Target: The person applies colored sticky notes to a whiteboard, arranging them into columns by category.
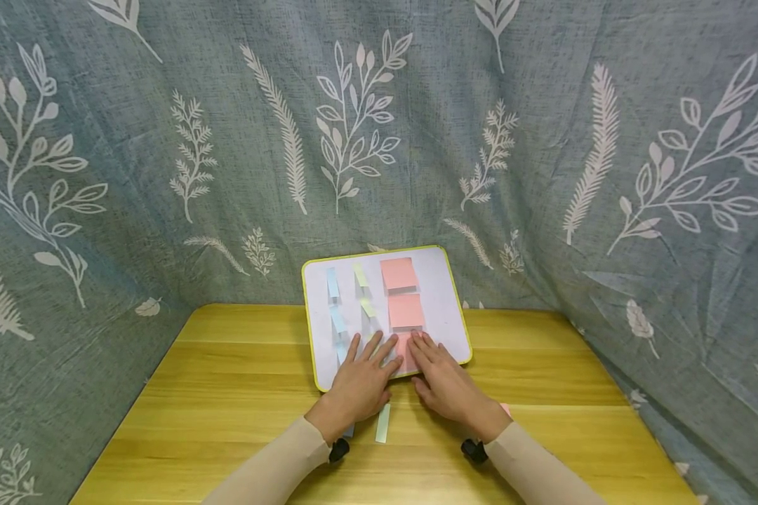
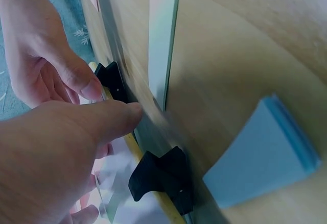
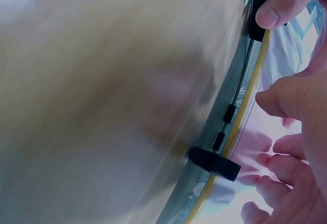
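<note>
A white board [image 1: 441, 301] with a yellow rim leans on the table, slightly tilted. My left hand [image 1: 361, 382] lies over its lower middle, fingers spread and mostly straight. My right hand [image 1: 447, 384] rests its extended fingertips on the lowest pink sticky note [image 1: 407, 359], which the hands partly cover. Above it are a middle pink note [image 1: 406, 311] and a top pink note [image 1: 399, 273]. Narrow blue notes [image 1: 333, 282] and yellow-green notes [image 1: 360, 274] run down the board's left half. Both thumbs stand away from the other fingers near the lower rim.
A pale green strip pad [image 1: 383, 423] and a blue pad [image 2: 260, 155] lie on the wooden table before the board. Pink paper [image 1: 505, 407] peeks out beside my right wrist. Black supports [image 2: 162, 178] stand at the board's lower edge. A leaf-patterned curtain [image 1: 417, 140] hangs behind.
</note>
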The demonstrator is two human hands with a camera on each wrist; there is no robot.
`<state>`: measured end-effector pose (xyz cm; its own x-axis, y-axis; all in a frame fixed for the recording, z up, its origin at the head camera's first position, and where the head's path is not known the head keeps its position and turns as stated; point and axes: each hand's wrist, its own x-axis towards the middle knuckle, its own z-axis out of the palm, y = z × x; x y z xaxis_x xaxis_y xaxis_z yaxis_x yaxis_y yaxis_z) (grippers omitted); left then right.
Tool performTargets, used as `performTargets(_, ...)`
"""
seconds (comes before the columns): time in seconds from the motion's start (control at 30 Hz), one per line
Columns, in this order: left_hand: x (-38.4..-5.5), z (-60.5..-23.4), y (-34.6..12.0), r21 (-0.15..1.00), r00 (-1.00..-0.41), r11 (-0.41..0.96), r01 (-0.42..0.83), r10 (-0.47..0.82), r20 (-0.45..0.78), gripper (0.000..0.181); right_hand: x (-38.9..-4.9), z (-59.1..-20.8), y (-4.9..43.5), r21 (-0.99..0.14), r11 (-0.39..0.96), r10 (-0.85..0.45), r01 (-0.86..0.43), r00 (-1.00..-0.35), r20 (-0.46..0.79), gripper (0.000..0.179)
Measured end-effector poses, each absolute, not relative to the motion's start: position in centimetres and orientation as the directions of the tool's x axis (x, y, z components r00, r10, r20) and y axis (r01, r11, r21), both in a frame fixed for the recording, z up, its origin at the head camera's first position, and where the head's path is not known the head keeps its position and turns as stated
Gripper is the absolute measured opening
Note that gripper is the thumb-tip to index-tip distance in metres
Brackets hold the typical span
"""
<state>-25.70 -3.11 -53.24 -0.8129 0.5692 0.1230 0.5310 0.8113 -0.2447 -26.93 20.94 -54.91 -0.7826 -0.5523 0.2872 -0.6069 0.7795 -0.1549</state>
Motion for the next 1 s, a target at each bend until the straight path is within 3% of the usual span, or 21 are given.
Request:
performTargets(0.57, -26.1, -53.3, -3.1, -0.262, -0.807, 0.805, 0.532, 0.576, 0.131, 0.074, -26.8, -54.6, 22.2, -0.116, 0.828, -0.507, -0.548, -0.821, 0.261, 0.077)
performTargets(1.0, -26.1, -52.6, -3.5, -0.181, -0.792, 0.806, 0.564, 0.590, 0.158, 0.077, -26.3, -54.5, 23.0, -0.132, 0.835, -0.473, -0.534, -0.819, 0.325, 0.080)
